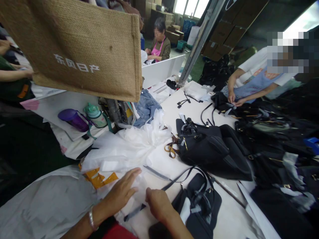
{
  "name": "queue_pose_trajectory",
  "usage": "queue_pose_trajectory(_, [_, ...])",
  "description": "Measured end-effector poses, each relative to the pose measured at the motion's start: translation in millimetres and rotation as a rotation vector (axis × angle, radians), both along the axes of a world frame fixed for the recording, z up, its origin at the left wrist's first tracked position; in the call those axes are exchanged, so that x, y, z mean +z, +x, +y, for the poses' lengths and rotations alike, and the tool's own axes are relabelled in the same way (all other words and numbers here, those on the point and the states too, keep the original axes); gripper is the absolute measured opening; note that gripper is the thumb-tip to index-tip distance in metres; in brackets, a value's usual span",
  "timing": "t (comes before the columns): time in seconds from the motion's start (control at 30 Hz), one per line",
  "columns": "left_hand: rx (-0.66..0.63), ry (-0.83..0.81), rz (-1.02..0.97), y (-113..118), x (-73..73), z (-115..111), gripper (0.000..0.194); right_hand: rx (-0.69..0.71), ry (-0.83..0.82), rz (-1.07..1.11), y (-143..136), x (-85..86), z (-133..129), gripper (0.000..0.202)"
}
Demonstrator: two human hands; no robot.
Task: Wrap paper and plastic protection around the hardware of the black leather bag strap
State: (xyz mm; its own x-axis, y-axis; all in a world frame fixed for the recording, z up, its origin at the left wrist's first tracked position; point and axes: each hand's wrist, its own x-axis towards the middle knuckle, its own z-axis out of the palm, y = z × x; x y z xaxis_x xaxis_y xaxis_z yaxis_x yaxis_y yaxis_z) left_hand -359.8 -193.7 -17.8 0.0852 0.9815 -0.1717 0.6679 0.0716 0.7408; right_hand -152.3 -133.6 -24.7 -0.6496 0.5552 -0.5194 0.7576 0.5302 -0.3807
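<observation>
My left hand, a silver bangle on its wrist, is stretched out over thin clear plastic, with its fingers extended. Beside it on the right, my right hand is closed with its fingers curled in. Whatever it grips is hidden. A small black bag lies just right of my right hand, its straps looped on top. One thin strap with a grey wrapped end reaches toward the hands. Sheer white plastic bags are heaped beyond my left hand, next to orange-brown packaging.
A large black bag rests on the white table; more black bags pile at right. A burlap bag hangs upper left above a purple bottle and a green bottle. Several people work around.
</observation>
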Motion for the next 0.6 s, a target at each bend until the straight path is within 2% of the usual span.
queue_pose_trajectory(0.07, [-0.102, -0.160, -0.281, 23.5, 1.8, 13.7, 0.048, -0.001, -0.035, 0.094, -0.6, 4.7, 0.5, 0.017])
queue_pose_trajectory(0.13, [-0.129, -0.345, -0.455, 34.6, -8.7, 23.3, 0.026, -0.107, -0.043, 0.191, 6.2, 4.9, 4.3, 0.014])
queue_pose_trajectory(0.2, [-0.113, -0.432, -0.501, 35.2, -24.2, 27.8, 0.012, -0.293, -0.072, 0.267, 17.3, -1.4, 9.4, 0.010])
queue_pose_trajectory(0.27, [-0.091, -0.427, -0.491, 31.1, -36.6, 29.3, 0.013, -0.484, -0.182, 0.360, 26.6, -12.7, 13.1, 0.015])
queue_pose_trajectory(0.37, [-0.078, -0.434, -0.502, 27.0, -42.6, 31.8, 0.010, -0.671, -0.329, 0.506, 29.5, -28.2, 13.5, 0.026])
queue_pose_trajectory(0.43, [-0.084, -0.452, -0.525, 27.8, -41.4, 35.0, 0.006, -0.682, -0.310, 0.521, 24.7, -31.9, 12.3, 0.032])
queue_pose_trajectory(0.47, [-0.092, -0.465, -0.546, 28.8, -40.9, 36.7, 0.011, -0.655, -0.279, 0.499, 21.2, -31.7, 12.1, 0.034])
queue_pose_trajectory(0.53, [-0.108, -0.494, -0.590, 31.1, -42.0, 39.6, 0.023, -0.575, -0.218, 0.428, 13.9, -30.0, 13.0, 0.037])
queue_pose_trajectory(0.6, [-0.117, -0.522, -0.602, 33.0, -46.4, 39.9, 0.023, -0.475, -0.188, 0.355, 8.7, -30.2, 15.9, 0.040])
